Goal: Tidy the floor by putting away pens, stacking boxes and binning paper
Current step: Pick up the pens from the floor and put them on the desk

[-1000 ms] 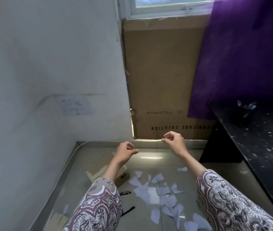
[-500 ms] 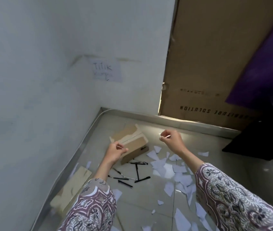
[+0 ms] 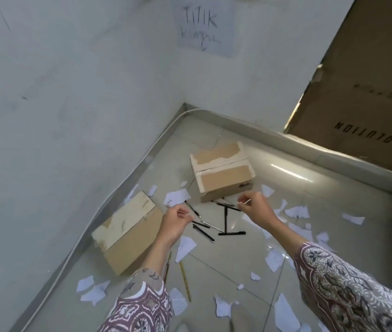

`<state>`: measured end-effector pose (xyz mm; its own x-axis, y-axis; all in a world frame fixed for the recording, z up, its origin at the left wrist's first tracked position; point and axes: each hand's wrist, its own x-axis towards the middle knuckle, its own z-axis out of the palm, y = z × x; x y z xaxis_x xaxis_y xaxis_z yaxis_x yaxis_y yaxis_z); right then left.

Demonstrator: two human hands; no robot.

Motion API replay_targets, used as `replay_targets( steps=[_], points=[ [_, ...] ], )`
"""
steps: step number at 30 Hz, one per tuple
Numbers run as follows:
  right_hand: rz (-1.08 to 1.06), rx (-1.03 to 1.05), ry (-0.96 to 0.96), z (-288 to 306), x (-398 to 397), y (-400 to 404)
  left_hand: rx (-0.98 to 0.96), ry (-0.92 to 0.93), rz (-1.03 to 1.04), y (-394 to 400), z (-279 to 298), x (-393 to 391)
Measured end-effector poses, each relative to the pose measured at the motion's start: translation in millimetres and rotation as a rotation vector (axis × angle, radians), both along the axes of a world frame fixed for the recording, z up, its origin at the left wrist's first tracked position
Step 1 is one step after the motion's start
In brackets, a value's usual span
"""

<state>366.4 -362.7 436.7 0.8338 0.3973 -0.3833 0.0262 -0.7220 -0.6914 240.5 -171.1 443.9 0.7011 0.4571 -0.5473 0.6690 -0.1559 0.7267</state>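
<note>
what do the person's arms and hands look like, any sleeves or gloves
Both hands, left hand and right hand, are bare, with no gloves. The left sleeve and right sleeve are loose fabric in a maroon, white and grey ornamental print, ending partway along the forearms.

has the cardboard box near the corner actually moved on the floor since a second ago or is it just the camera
Cannot tell for certain, but likely no: the box keeps its place beside the skirting and black pens; the camera tilted down.

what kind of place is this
Probably a room corner indoors, maybe an office or storeroom: white walls meet over a glossy tiled floor, a handwritten paper sign is stuck up, and a big furniture carton leans nearby.
</note>
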Motion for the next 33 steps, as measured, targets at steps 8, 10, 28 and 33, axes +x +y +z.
replay_targets(
  steps=[8, 10, 28, 33],
  points=[
    [0.110, -0.035, -0.024, -193.9, 4.6, 47.8, 0.010, 0.076, -0.120, 17.6, -190.4, -6.7],
    [0.145, -0.041, -0.019, -239.5, 4.5, 56.0, 0.021, 0.073, -0.182, 22.5, -234.6, -4.6],
    [0.674, -0.414, -0.301, -508.1, 19.9, 82.9, 0.394, -0.043, -0.607, 67.9, -491.1, 50.2],
    [0.623, -0.481, -0.327, -534.2, 15.8, 74.3, 0.322, -0.071, -0.498, 71.6, -498.6, 46.3]
  ],
)
